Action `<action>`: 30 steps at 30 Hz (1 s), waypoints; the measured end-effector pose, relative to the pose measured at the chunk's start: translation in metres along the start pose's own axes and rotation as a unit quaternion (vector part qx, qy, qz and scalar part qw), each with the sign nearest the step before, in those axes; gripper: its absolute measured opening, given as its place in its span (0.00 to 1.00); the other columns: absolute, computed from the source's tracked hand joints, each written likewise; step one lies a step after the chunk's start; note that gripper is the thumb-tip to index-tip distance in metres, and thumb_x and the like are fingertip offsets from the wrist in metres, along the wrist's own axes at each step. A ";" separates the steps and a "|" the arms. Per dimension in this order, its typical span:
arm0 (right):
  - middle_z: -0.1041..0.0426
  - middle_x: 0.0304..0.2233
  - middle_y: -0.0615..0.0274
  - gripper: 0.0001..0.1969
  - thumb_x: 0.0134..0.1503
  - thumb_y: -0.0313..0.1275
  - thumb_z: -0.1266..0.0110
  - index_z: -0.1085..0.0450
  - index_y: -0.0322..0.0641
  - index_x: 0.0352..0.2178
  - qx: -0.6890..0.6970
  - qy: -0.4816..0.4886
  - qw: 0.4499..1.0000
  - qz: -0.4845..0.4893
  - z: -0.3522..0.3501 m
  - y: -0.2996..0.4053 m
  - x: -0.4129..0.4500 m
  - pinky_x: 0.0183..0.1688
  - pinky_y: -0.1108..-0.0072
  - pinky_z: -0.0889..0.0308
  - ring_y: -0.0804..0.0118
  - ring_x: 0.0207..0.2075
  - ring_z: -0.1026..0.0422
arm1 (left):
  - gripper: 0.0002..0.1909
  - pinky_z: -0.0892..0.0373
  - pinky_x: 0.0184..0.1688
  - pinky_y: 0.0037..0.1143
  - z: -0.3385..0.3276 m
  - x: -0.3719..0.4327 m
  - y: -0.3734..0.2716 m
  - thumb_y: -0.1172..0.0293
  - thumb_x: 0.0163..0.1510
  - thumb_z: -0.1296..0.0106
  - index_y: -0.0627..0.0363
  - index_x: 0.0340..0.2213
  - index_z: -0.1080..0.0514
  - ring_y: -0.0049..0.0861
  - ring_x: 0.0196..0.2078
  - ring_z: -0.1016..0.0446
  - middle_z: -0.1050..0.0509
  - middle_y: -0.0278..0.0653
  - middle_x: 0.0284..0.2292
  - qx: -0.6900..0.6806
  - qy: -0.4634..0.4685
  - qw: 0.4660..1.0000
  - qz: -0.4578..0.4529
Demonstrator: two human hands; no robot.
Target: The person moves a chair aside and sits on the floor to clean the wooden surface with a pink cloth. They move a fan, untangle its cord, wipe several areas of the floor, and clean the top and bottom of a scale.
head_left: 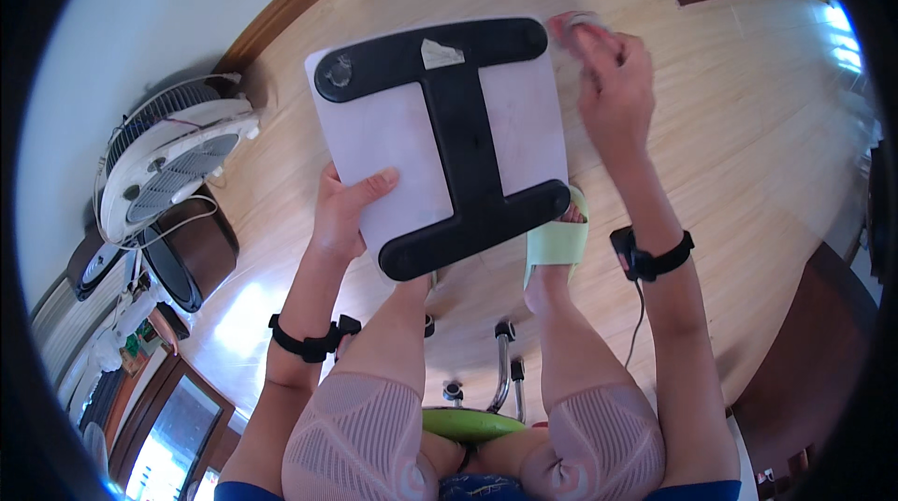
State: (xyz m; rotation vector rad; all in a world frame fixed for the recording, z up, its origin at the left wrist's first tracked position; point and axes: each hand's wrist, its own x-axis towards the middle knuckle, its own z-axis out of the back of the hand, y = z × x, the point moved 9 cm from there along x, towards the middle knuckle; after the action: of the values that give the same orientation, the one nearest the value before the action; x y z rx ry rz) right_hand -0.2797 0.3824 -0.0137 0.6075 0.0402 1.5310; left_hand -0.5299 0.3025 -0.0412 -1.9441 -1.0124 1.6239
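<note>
A bathroom scale (382, 143) is held up in front of me with its underside facing me. Its white plate carries a black H-shaped base (463, 143), with a torn pale label (442, 54) on the upper bar and a round worn spot at the upper left end. My left hand (344, 210) grips the plate's left edge, thumb on the near face and fingers hidden behind. Just off the upper right corner, my right hand (614, 80) pinches a crumpled pink and grey cloth (582, 27), somewhat blurred. Whether the cloth touches the scale is unclear.
Below are my knees in ribbed sleeves, a green-yellow slipper (558, 245) and a green stool seat (470, 424) on chrome caster legs (501, 368). A white fan (175, 157) and dark speakers (189, 248) stand left by the wall. A cable (637, 322) hangs from my right wristband.
</note>
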 end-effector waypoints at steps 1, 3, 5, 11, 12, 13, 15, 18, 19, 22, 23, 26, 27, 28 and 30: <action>0.41 0.26 0.59 0.17 0.37 0.22 0.58 0.35 0.54 0.31 0.042 -0.017 0.996 0.079 0.001 0.023 0.000 0.28 0.74 0.40 0.57 0.28 0.41 | 0.19 0.34 0.31 0.26 -0.002 0.000 0.000 0.78 0.35 0.52 0.69 0.33 0.40 0.30 0.29 0.32 0.33 0.45 0.28 0.000 0.000 1.000 -0.005; 0.41 0.26 0.59 0.17 0.37 0.22 0.58 0.35 0.55 0.31 0.081 -0.031 0.984 0.156 0.003 0.038 -0.003 0.28 0.73 0.40 0.57 0.28 0.41 | 0.19 0.34 0.31 0.26 -0.003 0.000 0.000 0.78 0.35 0.52 0.69 0.33 0.40 0.30 0.29 0.32 0.33 0.45 0.28 -0.001 0.001 1.000 -0.006; 0.41 0.27 0.60 0.19 0.35 0.21 0.56 0.36 0.55 0.32 -0.032 0.057 0.997 0.036 -0.024 0.003 0.004 0.28 0.74 0.40 0.58 0.28 0.40 | 0.18 0.34 0.31 0.26 -0.003 0.000 0.004 0.78 0.35 0.52 0.69 0.32 0.40 0.30 0.28 0.32 0.33 0.45 0.28 -0.015 0.007 1.000 0.025; 0.40 0.25 0.62 0.17 0.36 0.21 0.56 0.35 0.54 0.31 0.064 -0.042 0.991 0.108 0.010 0.012 -0.006 0.25 0.76 0.41 0.60 0.27 0.40 | 0.18 0.34 0.31 0.26 0.009 -0.004 0.013 0.78 0.35 0.52 0.69 0.32 0.40 0.30 0.28 0.31 0.33 0.46 0.28 -0.040 -0.008 0.998 0.037; 0.39 0.25 0.62 0.16 0.37 0.21 0.56 0.35 0.53 0.31 0.063 0.001 0.987 0.145 0.004 0.024 -0.014 0.25 0.76 0.41 0.60 0.27 0.40 | 0.18 0.34 0.31 0.26 0.008 -0.003 0.013 0.78 0.35 0.52 0.69 0.32 0.40 0.30 0.28 0.31 0.33 0.46 0.28 -0.042 -0.006 0.998 0.037; 0.39 0.25 0.63 0.15 0.38 0.21 0.56 0.35 0.52 0.30 0.062 0.044 0.981 0.181 -0.004 0.033 -0.023 0.25 0.77 0.41 0.60 0.28 0.40 | 0.18 0.34 0.31 0.26 0.006 -0.003 0.011 0.78 0.35 0.52 0.69 0.32 0.39 0.30 0.28 0.31 0.33 0.46 0.28 -0.040 -0.004 0.999 0.035; 0.39 0.25 0.63 0.14 0.38 0.22 0.56 0.34 0.51 0.29 0.024 0.031 0.987 0.153 -0.010 0.004 -0.017 0.26 0.77 0.41 0.61 0.28 0.40 | 0.18 0.34 0.31 0.26 0.006 -0.004 0.012 0.78 0.35 0.52 0.69 0.32 0.39 0.30 0.28 0.31 0.33 0.46 0.28 -0.039 -0.005 0.999 0.037; 0.40 0.26 0.61 0.15 0.38 0.21 0.56 0.33 0.52 0.29 -0.100 0.073 0.991 -0.043 -0.008 -0.033 -0.008 0.28 0.78 0.40 0.61 0.29 0.39 | 0.17 0.34 0.31 0.25 0.016 -0.003 0.003 0.79 0.35 0.52 0.69 0.32 0.39 0.30 0.28 0.31 0.33 0.45 0.27 -0.029 -0.022 0.999 0.015; 0.40 0.26 0.61 0.15 0.38 0.21 0.56 0.33 0.52 0.29 -0.098 0.080 0.991 -0.041 -0.003 -0.026 -0.009 0.28 0.78 0.40 0.61 0.29 0.39 | 0.17 0.34 0.31 0.25 0.012 -0.002 0.006 0.79 0.35 0.53 0.69 0.32 0.39 0.29 0.28 0.31 0.33 0.45 0.27 -0.014 -0.006 0.999 0.029; 0.39 0.28 0.60 0.14 0.36 0.21 0.55 0.33 0.52 0.27 0.152 0.026 0.973 0.173 0.014 0.049 -0.002 0.30 0.77 0.40 0.61 0.31 0.39 | 0.17 0.33 0.31 0.25 -0.003 0.001 0.008 0.80 0.35 0.54 0.69 0.32 0.39 0.29 0.27 0.31 0.33 0.45 0.27 -0.006 0.020 0.999 0.036; 0.39 0.29 0.60 0.14 0.35 0.21 0.55 0.33 0.52 0.26 0.205 0.023 0.953 0.221 0.014 0.077 -0.001 0.30 0.77 0.40 0.61 0.31 0.39 | 0.17 0.33 0.31 0.24 -0.010 0.002 0.008 0.80 0.35 0.54 0.69 0.32 0.39 0.28 0.26 0.31 0.33 0.45 0.27 -0.016 0.033 0.999 0.037; 0.39 0.28 0.60 0.13 0.36 0.21 0.57 0.33 0.52 0.25 0.230 0.065 0.927 0.290 0.000 0.136 -0.007 0.30 0.77 0.40 0.61 0.31 0.39 | 0.16 0.33 0.30 0.24 -0.017 0.004 0.014 0.80 0.35 0.54 0.68 0.31 0.39 0.27 0.26 0.31 0.33 0.44 0.27 0.001 0.059 0.997 0.048; 0.40 0.27 0.60 0.13 0.37 0.21 0.57 0.33 0.52 0.25 0.193 0.087 0.938 0.274 -0.013 0.139 -0.004 0.30 0.77 0.40 0.60 0.30 0.39 | 0.16 0.34 0.30 0.24 -0.020 0.005 0.016 0.80 0.35 0.54 0.68 0.31 0.38 0.27 0.26 0.31 0.33 0.44 0.27 0.011 0.077 0.996 0.046; 0.40 0.27 0.59 0.13 0.38 0.21 0.58 0.34 0.53 0.25 0.158 0.109 0.947 0.258 -0.026 0.136 -0.001 0.30 0.77 0.40 0.60 0.30 0.39 | 0.16 0.34 0.30 0.24 -0.022 0.005 0.016 0.80 0.35 0.54 0.68 0.31 0.38 0.27 0.26 0.31 0.33 0.44 0.27 0.010 0.076 0.996 0.047; 0.40 0.26 0.59 0.14 0.38 0.21 0.59 0.35 0.54 0.27 0.070 0.111 0.981 0.142 -0.047 0.078 0.025 0.29 0.76 0.40 0.60 0.29 0.39 | 0.15 0.34 0.30 0.23 -0.028 0.004 0.021 0.80 0.35 0.53 0.67 0.31 0.37 0.25 0.26 0.31 0.32 0.42 0.27 -0.001 0.071 0.994 0.082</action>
State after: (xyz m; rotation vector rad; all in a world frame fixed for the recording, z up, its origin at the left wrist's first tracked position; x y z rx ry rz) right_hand -0.3676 0.4160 -0.0146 0.5677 0.2419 1.8803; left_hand -0.4968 0.2954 -0.0516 -2.1598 -0.8185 1.5413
